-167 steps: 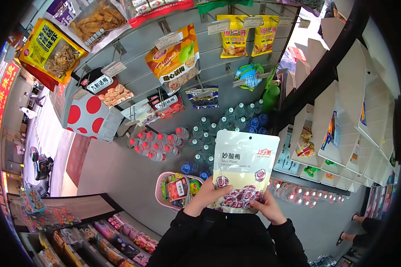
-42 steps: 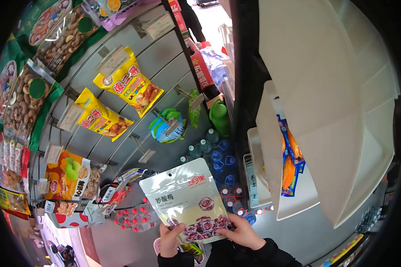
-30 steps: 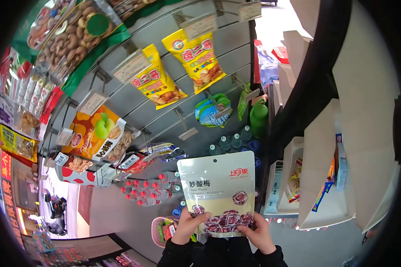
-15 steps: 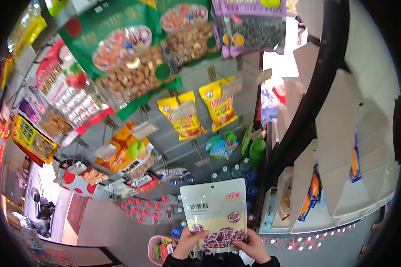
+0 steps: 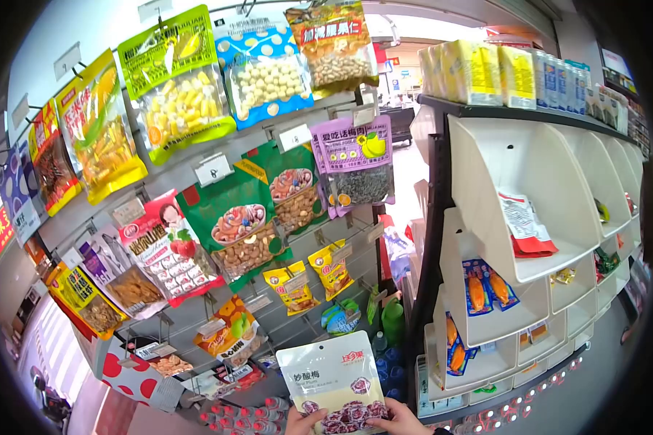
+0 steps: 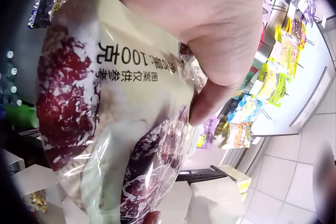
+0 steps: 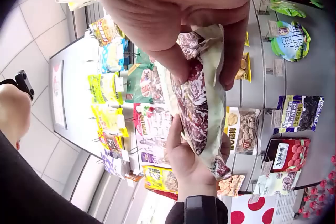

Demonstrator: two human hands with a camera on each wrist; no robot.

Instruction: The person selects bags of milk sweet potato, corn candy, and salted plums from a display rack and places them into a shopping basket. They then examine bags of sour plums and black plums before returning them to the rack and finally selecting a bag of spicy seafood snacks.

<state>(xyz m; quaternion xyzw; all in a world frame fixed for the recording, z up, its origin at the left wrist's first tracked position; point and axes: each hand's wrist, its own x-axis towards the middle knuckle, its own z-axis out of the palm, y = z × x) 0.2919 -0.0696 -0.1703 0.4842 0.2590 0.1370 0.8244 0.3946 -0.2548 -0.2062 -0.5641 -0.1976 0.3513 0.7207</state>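
A pale pouch of sour plums (image 5: 330, 380), printed with dark plums, stands upright at the bottom of the head view. My left hand (image 5: 302, 420) pinches its lower left edge, thumb on the front. On the lower right edge my right hand (image 5: 400, 420) grips it the same way. The pouch (image 6: 105, 119) fills much of the left wrist view, bulging and glossy, with my left hand (image 6: 210, 19) along its edge. From the right wrist, the pouch (image 7: 197, 108) appears side-on between my right hand (image 7: 178, 14) and my left hand (image 7: 191, 166).
Ahead is a grey slatted wall hung with snack bags, including green nut bags (image 5: 225, 217) and small yellow bags (image 5: 290, 286). White bins (image 5: 486, 196) hold packets at the right. Red-capped bottles (image 5: 243, 417) stand low behind the pouch.
The head view has tilted upward, bringing the upper rows of bags and the top of the bins into sight. The pouch now sits lower in view, still held in both hands.
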